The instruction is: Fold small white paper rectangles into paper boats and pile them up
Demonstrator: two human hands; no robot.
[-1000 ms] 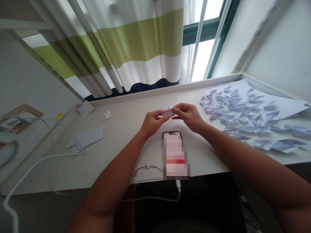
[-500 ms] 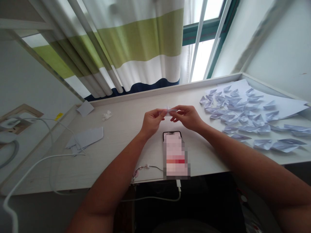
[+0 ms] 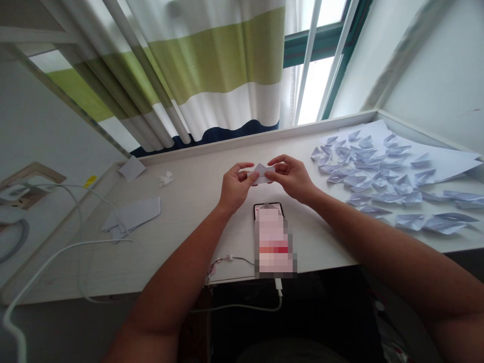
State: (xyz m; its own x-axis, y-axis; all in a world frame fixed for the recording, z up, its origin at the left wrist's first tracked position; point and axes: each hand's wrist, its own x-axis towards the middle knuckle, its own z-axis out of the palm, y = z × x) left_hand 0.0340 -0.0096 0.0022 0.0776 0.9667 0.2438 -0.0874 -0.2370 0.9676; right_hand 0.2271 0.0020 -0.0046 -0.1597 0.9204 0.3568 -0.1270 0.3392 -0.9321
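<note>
Between my hands, above the white desk, is a small folded piece of white paper [image 3: 260,172] with a pointed top. My left hand [image 3: 236,185] pinches its left side, thumb on the near face. My right hand [image 3: 293,177] grips the right side the same way, its index finger raised and curved near the paper's tip. Just below the hands lies a phone [image 3: 269,234] with a blurred-out screen. To the right, many folded paper boats [image 3: 378,174] lie spread over the desk.
Large white sheets [image 3: 449,154] lie under some boats. At left are a stack of paper [image 3: 138,214], a square sheet [image 3: 132,168] and a crumpled scrap [image 3: 166,178]. White cables [image 3: 68,247] cross the desk's left side. A charging cable [image 3: 279,287] runs from the phone.
The paper has been turned so that its pointed face shows toward me. My index fingers have lifted off its top edge, while the thumbs stay on it.
</note>
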